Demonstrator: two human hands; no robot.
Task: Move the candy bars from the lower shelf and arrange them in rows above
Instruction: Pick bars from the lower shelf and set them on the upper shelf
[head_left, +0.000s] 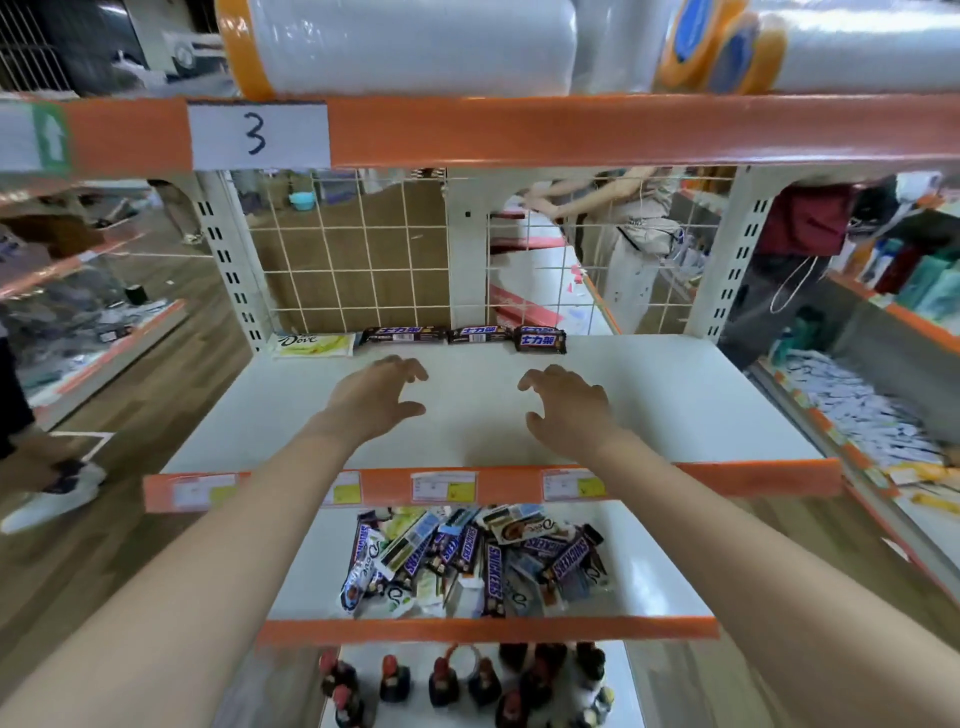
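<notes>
Early days on this one. Up at the back of the upper shelf (649, 395) a single row is started: a pale Dove bar (313, 344) on the left, then three dark Snickers bars (464, 336) side by side, their wrappers printed in Chinese characters, the rightmost one shorter and sitting at a slight angle. That makes four placed, all tight against the wire grid (337, 270) at the rear.

Both hands hover over the bare middle of that shelf, holding nothing. The left hand (376, 395) has its fingers spread and loosely curled, thumb out; the right hand (566, 402) mirrors it, clawed and empty, the two well apart.

Most of the job is left, I'd say. Down on the lower shelf (665, 566) the candy bar pile (470, 558) lies jumbled, wrappers overlapping every which way. "SNICKERS" reads clearly on several brown wrappers, and "Dove" script shows on a few light ones; the rest is too tangled to read.

Overhead, a white label with a handwritten "3" (256, 134) sits on the orange rail, with a green arrow sticker (51, 137) pointing up beside it. The price tags (444, 486) on the shelf edge are too blurred to read.
</notes>
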